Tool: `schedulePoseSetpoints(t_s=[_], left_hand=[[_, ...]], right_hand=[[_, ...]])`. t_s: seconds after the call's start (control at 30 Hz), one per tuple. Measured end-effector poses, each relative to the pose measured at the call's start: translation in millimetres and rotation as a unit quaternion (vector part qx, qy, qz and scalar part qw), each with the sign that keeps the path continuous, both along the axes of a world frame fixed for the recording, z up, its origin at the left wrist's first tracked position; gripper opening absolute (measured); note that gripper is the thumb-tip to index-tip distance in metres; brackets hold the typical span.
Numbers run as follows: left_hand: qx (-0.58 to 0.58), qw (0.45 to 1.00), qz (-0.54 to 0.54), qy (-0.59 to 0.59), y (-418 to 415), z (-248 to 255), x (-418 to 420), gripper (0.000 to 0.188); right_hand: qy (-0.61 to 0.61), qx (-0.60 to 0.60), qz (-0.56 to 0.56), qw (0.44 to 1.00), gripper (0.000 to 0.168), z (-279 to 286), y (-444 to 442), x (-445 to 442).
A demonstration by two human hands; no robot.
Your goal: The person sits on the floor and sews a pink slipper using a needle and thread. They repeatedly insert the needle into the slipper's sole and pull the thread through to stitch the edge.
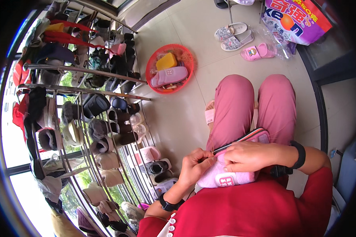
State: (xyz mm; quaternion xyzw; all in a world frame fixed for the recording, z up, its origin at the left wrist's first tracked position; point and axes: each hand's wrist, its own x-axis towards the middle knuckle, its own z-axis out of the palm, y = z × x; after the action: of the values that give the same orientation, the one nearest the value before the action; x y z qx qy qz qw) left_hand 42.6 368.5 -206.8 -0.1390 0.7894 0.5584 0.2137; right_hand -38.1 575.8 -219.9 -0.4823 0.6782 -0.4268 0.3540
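A pink fabric slipper (240,177) with a dark striped sole edge rests on its side across my lap, a label patch on its upper. My left hand (197,166) pinches the slipper near the end of its sole edge, where orange-brown thread shows. My right hand (246,155) lies over the slipper's side with curled fingers, gripping it. Loose thread also trails past the slipper's far end. Any needle is too small to make out. Beyond my knees, a red plastic basket (192,66) on the floor holds a matching pink slipper (170,76), a yellow block-like item (166,61) and tangled thread.
Metal shoe racks (86,69) full of shoes line the left side. Patterned shoes (237,40), a pink sandal (256,52) and a printed plastic bag (299,22) are on the far floor. A dark door frame (322,103) stands at the right.
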Motion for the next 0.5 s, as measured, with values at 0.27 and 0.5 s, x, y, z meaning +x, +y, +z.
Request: schedulePoseSetpoints(t_s=[0.27, 0.5], left_hand=[[0.002, 0.999, 0.015, -0.048, 1.0, 1.8, -3.0, 0.008], [0.129, 0.988, 0.073, -0.042, 4.6, 4.3, -5.4, 0.009]], right_hand=[[-0.245, -0.075, -0.091, 0.962, 0.028, 8.5, 15.5, -14.6], [-0.586, -0.170, -0.088, 0.787, 0.025, 0.4, -23.1, -16.5]])
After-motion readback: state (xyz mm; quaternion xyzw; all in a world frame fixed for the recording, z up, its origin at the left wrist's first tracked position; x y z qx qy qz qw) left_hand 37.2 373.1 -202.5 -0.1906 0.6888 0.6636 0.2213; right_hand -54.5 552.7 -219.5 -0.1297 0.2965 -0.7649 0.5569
